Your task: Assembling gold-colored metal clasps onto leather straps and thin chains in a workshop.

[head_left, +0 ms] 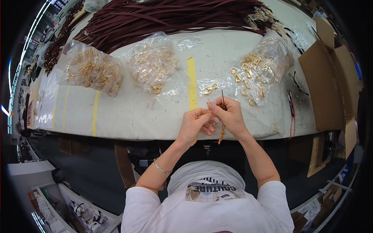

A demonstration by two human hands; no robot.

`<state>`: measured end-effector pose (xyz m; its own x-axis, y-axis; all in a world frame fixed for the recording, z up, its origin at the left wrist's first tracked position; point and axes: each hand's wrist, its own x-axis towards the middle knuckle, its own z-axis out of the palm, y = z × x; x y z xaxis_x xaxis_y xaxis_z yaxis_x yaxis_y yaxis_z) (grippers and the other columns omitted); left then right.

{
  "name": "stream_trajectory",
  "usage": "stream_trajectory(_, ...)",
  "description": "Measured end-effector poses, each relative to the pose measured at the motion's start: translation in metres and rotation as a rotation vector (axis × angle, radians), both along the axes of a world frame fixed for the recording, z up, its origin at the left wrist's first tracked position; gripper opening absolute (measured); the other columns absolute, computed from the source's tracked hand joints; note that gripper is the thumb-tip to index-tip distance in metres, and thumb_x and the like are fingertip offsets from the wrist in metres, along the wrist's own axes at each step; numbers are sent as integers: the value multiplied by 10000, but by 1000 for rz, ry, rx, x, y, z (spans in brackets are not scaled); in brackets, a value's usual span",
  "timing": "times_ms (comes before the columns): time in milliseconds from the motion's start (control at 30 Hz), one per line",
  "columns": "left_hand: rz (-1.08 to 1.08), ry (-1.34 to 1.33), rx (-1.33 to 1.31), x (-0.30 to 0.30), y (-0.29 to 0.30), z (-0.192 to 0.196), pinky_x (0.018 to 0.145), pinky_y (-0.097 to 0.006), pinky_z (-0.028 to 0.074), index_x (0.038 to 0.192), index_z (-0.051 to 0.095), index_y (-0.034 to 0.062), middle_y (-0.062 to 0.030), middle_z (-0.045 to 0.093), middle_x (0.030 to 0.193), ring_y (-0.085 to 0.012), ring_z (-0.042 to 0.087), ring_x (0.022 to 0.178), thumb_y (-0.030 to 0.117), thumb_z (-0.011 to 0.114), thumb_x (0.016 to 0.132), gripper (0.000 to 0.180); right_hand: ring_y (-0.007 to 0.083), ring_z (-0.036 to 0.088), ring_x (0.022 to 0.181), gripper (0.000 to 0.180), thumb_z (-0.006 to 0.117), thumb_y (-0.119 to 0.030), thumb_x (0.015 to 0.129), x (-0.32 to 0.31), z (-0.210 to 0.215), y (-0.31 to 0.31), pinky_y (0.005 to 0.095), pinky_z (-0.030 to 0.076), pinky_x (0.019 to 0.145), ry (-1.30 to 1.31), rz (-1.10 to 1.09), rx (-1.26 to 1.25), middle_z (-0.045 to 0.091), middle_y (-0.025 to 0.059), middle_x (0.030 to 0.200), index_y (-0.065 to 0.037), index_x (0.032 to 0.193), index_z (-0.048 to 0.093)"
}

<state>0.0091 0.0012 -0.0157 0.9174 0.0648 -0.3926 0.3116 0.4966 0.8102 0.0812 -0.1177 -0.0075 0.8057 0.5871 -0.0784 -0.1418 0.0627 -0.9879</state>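
Observation:
At the table's near edge my two hands meet, fingertips pinched together. My left hand [194, 123] is closed on something small; a bit of gold-coloured metal seems to show by its fingers, but its kind is hidden. In my right hand [232, 115] is a thin, dark pointed tool [223, 98], its tip sticking up past the fingers. From below that hand hangs an orange braided cord [222, 136]. Just beyond the hands, a gold snap hook [210, 89] lies on a small clear plastic bag [202, 82].
Clear bags of gold hooks stand at left [91, 68], centre [151, 58] and right [268, 58]. Maroon straps [171, 17] heap along the far side. Eyeglasses [297, 83], a red-and-black tool [291, 105] and an open cardboard box [322, 85] are right. Yellow tape [192, 83] marks the table.

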Motion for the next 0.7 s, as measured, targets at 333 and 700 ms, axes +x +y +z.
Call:
stream_trajectory(333,-14,-114,190,-5,-6,-7,319,-161,285,724,517,23,-23,496,572,-32,414,393,165,485,854,195,130,531,520,39,530,10,753,-5,-10,-1,237,415,472,-762,-125,-116,562,78,623,11,789,546)
stream_trajectory(700,-4,-383,490,-9,6,-11,446,-166,275,898,524,-13,52,405,572,-5,322,492,58,452,834,120,58,373,423,300,433,-137,809,6,21,-31,194,290,391,-260,460,43,459,11,520,14,1044,541)
